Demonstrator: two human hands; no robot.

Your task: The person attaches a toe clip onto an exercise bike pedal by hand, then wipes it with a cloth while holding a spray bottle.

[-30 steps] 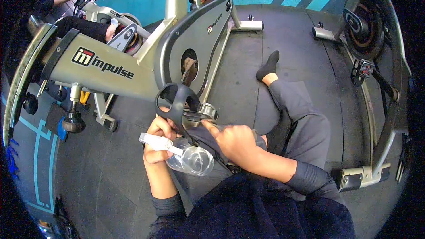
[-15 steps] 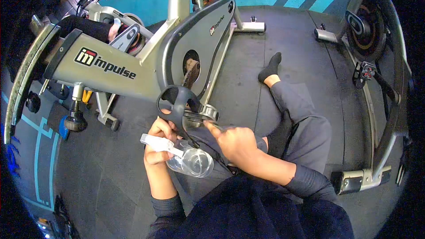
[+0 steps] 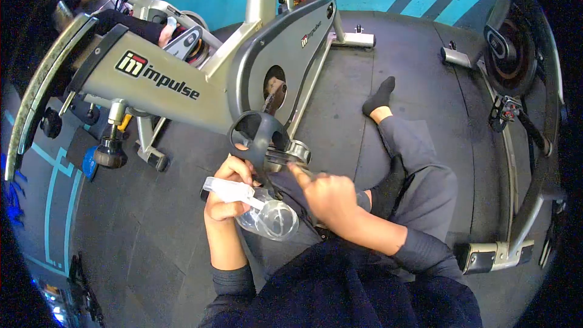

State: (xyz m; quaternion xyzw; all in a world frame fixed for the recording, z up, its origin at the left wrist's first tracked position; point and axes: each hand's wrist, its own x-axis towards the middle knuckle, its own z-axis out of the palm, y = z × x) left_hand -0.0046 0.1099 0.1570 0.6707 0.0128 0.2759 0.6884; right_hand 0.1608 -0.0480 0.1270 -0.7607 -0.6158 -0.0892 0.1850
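Note:
My left hand is wrapped round a clear bottle with a white spray head, its upper fingers beside the black toe cage of an exercise bike's pedal. The bottle lies tilted above my lap. My right hand is closed, with the index finger stretched to the silver pedal body; what it holds, if anything, I cannot make out. The pedal hangs on a crank at the bike's grey housing.
Another bike stands at the right, its foot bar near my knee. Behind the near bike, at upper left, a person's leg shows on a further bike. My socked foot rests on the dark floor.
The view has shifted, so the bike and pedal appear slightly farther right. My left hand still holds the bottle, and my right index finger stays at the pedal.

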